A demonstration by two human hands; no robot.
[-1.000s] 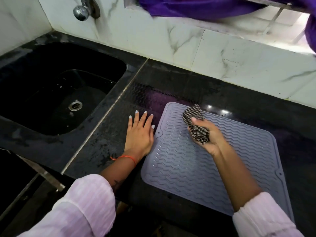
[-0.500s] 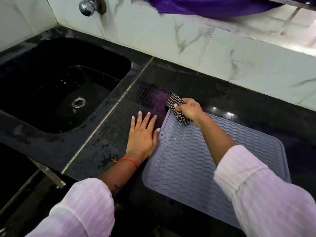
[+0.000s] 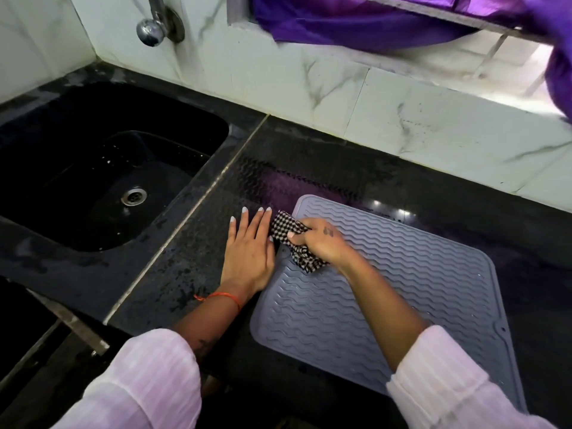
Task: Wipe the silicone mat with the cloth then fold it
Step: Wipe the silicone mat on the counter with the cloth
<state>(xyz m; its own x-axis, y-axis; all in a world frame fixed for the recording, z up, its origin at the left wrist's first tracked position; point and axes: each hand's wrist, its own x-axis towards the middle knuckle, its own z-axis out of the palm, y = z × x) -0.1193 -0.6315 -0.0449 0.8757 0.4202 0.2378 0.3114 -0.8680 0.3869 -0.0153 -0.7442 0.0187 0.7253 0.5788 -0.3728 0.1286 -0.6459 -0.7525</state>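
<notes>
Silicone mat [image 3: 402, 289], grey, wavy ribs, lies flat on the black counter [image 3: 192, 274], right of the sink, its far-left corner near the purple-tinted patch of counter. Right hand [image 3: 322, 243] sits over the mat's far-left corner, fingers curled tight round a bunched black-and-white checked cloth [image 3: 289, 239]; thumb pinches the cloth from the near side. Cloth sticks out both ends of the fist: one end past the mat's left edge toward the left hand, other end hanging onto the ribs nearer the person. Cloth touches the mat under the fist. Left hand [image 3: 249, 249] flat on bare counter just beside the mat's left edge, fingers straight and together, pointing toward the back wall, palm down, holding nothing; fingertips alongside the cloth's far end, contact between them unclear. Heel of that hand meets or overlaps the mat edge, can't tell which. Orange thread band [image 3: 223, 297] on left wrist. Both sleeves [image 3: 148, 382] pale pink, pushed up the forearms. Mat's right edge and near-right corner run toward the counter's front edge, partly hidden by the right sleeve. Sink [image 3: 93, 181] black, steel drain [image 3: 133, 196] in its bottom, tap [image 3: 151, 30] on the marble-tile wall above. Purple fabric [image 3: 356, 23] hangs at the window ledge behind the counter.
</notes>
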